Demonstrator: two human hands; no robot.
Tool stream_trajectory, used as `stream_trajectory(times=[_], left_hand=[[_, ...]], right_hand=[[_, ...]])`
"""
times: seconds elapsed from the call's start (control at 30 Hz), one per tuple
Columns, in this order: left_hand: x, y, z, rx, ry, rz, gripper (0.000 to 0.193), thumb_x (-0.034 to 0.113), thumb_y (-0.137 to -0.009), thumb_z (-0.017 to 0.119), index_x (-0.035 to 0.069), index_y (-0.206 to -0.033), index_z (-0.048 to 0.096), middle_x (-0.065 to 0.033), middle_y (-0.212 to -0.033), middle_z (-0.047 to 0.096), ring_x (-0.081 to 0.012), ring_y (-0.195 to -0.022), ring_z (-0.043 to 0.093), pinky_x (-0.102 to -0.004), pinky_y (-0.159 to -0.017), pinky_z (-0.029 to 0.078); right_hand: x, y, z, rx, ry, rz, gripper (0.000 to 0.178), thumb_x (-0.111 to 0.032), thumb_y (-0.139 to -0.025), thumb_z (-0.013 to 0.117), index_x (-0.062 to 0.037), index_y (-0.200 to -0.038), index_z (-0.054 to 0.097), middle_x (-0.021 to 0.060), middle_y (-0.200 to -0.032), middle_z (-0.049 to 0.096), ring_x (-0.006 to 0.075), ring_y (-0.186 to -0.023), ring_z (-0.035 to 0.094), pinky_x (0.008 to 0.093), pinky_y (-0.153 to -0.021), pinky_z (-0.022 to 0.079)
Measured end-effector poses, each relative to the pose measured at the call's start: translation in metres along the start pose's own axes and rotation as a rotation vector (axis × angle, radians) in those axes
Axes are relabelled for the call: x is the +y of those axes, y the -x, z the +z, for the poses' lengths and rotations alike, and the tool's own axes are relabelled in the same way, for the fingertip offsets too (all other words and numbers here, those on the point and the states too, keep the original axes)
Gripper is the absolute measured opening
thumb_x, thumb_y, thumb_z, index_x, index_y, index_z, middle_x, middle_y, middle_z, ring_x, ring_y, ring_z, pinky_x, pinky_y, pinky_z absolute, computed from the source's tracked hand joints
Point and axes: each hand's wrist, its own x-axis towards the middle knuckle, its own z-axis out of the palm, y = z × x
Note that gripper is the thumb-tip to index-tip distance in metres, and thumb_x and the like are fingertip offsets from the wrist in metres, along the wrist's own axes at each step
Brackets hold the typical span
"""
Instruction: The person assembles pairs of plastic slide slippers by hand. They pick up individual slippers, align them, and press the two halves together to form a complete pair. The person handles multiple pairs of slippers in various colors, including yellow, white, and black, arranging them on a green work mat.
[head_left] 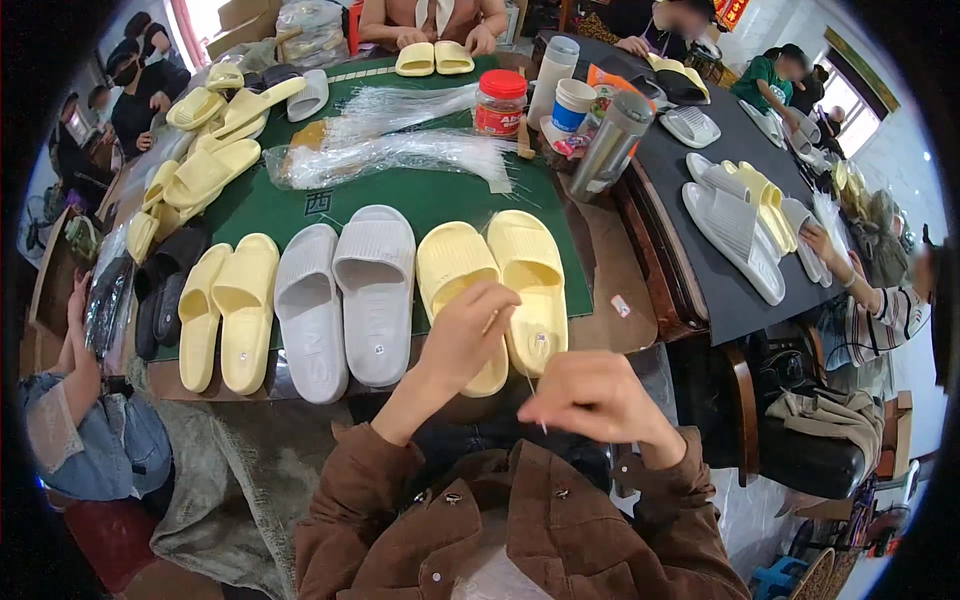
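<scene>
A pair of yellow slippers lies in front of me, toes away: the left yellow slipper (440, 250) and the right yellow slipper (520, 245). My left hand (462, 338) is over the left one with its fingers curled closed; what they hold, if anything, is hidden. Lower and to the right, near the right slipper's heel, my right hand (600, 395) pinches a thin clear plastic strand (531, 383). Whether the strand reaches a slipper cannot be made out. Left of this pair lie large grey slippers (374, 290), then another yellow pair (250, 310).
Bundles of clear plastic strands (400, 160) lie on the green mat (560, 235). A red-lidded jar (500, 103), a paper cup (571, 105) and a steel flask (612, 147) stand behind. Yellow slippers (215, 170) pile up at left. Co-workers handle slippers at neighbouring places.
</scene>
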Motion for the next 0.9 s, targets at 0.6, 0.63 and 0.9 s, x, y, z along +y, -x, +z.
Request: stream_trajectory(times=[0.6, 0.63, 0.9], left_hand=[[-0.043, -0.030, -0.044, 0.046, 0.466, -0.618, 0.025, 0.001, -0.087, 0.052, -0.002, -0.109, 0.063, -0.0056, -0.098, 0.063, -0.0083, -0.078, 0.058, -0.0232, -0.067, 0.046], [-0.046, -0.033, -0.045, -0.019, 0.361, -0.597, 0.026, 0.000, -0.085, 0.053, -0.002, -0.110, 0.062, -0.0050, -0.097, 0.063, -0.0065, -0.078, 0.057, -0.0218, -0.064, 0.045], [-0.015, -0.025, -0.006, -0.030, -0.262, -0.196, 0.024, -0.004, -0.076, 0.058, 0.000, -0.100, 0.061, -0.0131, -0.103, 0.056, -0.0334, -0.093, 0.060, -0.0414, -0.080, 0.049]], right_hand=[[0.008, -0.014, -0.030, -0.404, -0.479, 0.481, 0.017, -0.003, -0.092, 0.052, 0.0023, -0.106, 0.060, 0.0098, -0.083, 0.069, 0.0130, -0.063, 0.067, 0.0228, -0.053, 0.053], [0.024, -0.023, -0.033, -0.264, -0.433, 0.505, 0.020, -0.003, -0.093, 0.048, 0.0019, -0.109, 0.059, 0.0082, -0.080, 0.068, 0.0124, -0.058, 0.065, 0.0228, -0.050, 0.050], [0.186, -0.106, -0.026, 0.426, 0.590, 0.422, 0.025, -0.019, -0.086, 0.054, -0.0031, -0.100, 0.066, 0.0188, -0.092, 0.064, 0.0355, -0.084, 0.064, 0.0442, -0.076, 0.052]])
